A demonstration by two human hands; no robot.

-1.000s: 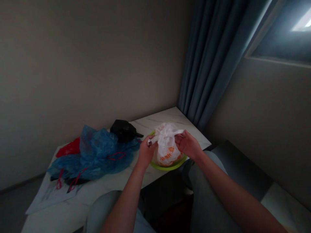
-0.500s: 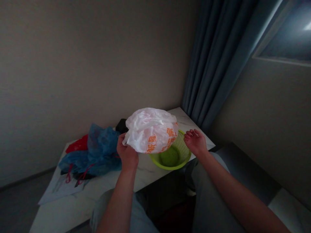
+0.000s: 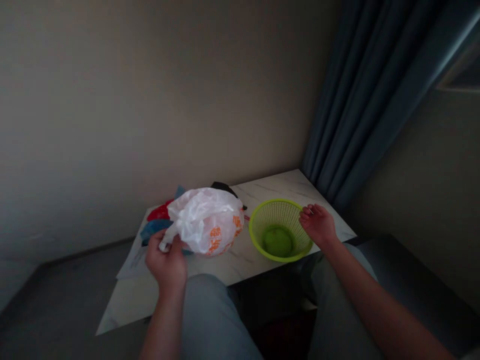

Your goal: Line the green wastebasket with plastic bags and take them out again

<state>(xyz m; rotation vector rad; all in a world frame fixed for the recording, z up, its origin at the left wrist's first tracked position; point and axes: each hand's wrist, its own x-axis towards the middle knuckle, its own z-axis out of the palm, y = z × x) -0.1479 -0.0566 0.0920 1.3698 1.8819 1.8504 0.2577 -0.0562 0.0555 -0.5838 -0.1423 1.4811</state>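
Note:
My left hand (image 3: 167, 258) grips the gathered neck of a white plastic bag (image 3: 208, 220) with orange printing. The bag is puffed out and held up over the table, left of a green plastic basket (image 3: 258, 245). What is inside the bag cannot be made out. My right hand (image 3: 318, 224) is at the basket's right rim, palm turned up, fingers loosely curled and apart. No held object shows in it, only a small pale glint at the fingers. Whether it touches the rim cannot be told. The basket stands upright on the table, nothing visible in it.
Behind the white bag lie a red bag (image 3: 159, 212), a blue plastic bag (image 3: 154, 228) and a black item (image 3: 223, 187). They rest on a white marbled table (image 3: 285, 182) against the wall. A blue curtain (image 3: 348, 110) hangs at the right. My knees are under the front edge.
My left hand has carried the white bag left and away from above the basket, so it now covers much of the blue bag. The view has turned left. My right hand stays beside the basket.

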